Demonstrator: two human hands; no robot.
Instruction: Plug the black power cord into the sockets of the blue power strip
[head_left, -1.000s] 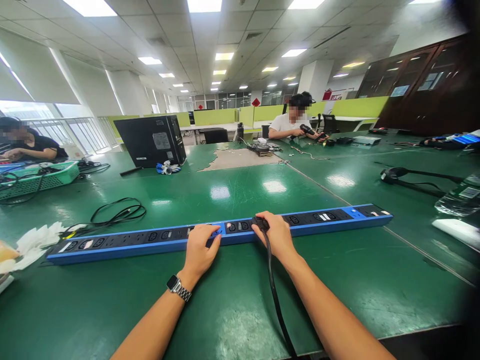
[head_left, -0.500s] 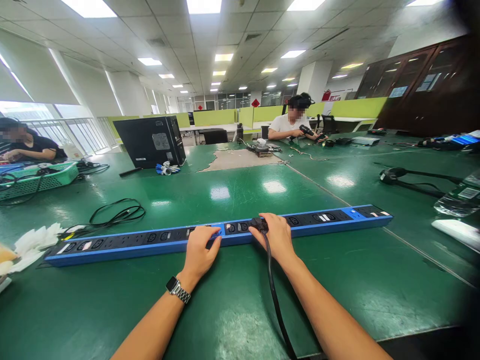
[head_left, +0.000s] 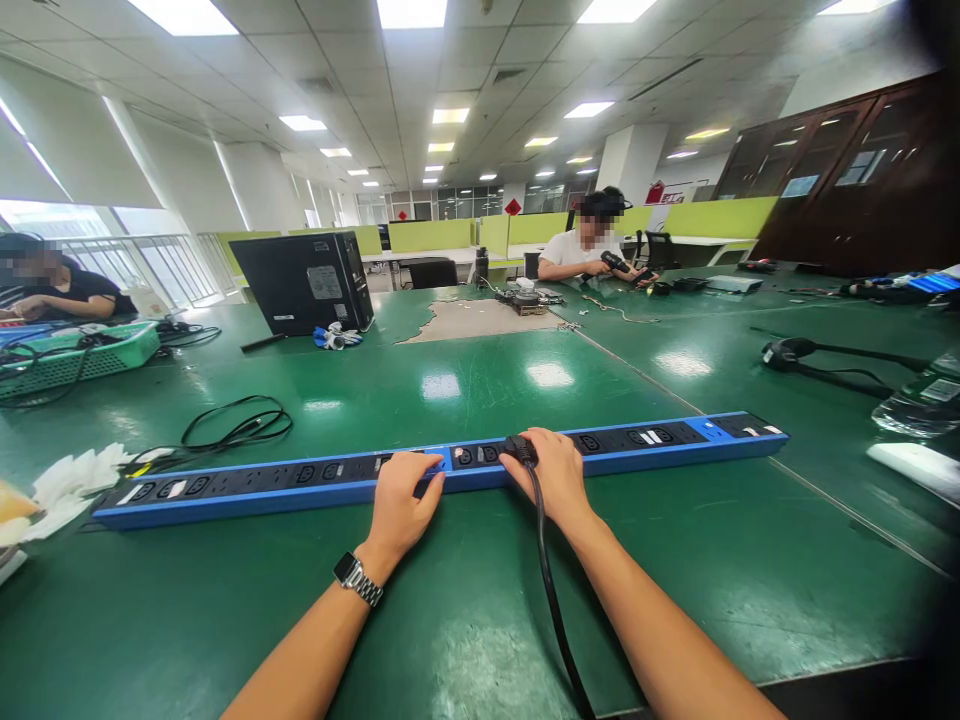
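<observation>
A long blue power strip point(head_left: 262, 482) with black sockets lies across the green table point(head_left: 480, 380) in front of me. My left hand point(head_left: 400, 502) rests on its middle, fingers curled over the near edge and top. My right hand point(head_left: 553, 470) is closed around a black plug point(head_left: 519, 447) seated in a socket just right of the middle. The plug's black cable point(head_left: 551, 600) runs back toward me between my forearms. A watch sits on my left wrist.
A coiled black cable point(head_left: 232, 428) and white tissue point(head_left: 67, 480) lie at the left. A black computer case point(head_left: 307, 280) stands further back, a green basket point(head_left: 75, 355) far left. A plastic bottle point(head_left: 919, 400) and headset point(head_left: 795, 352) lie right. Two people sit at far tables.
Almost nothing has moved. Both hands stay on the power strip and plug; the view has shifted very slightly.
</observation>
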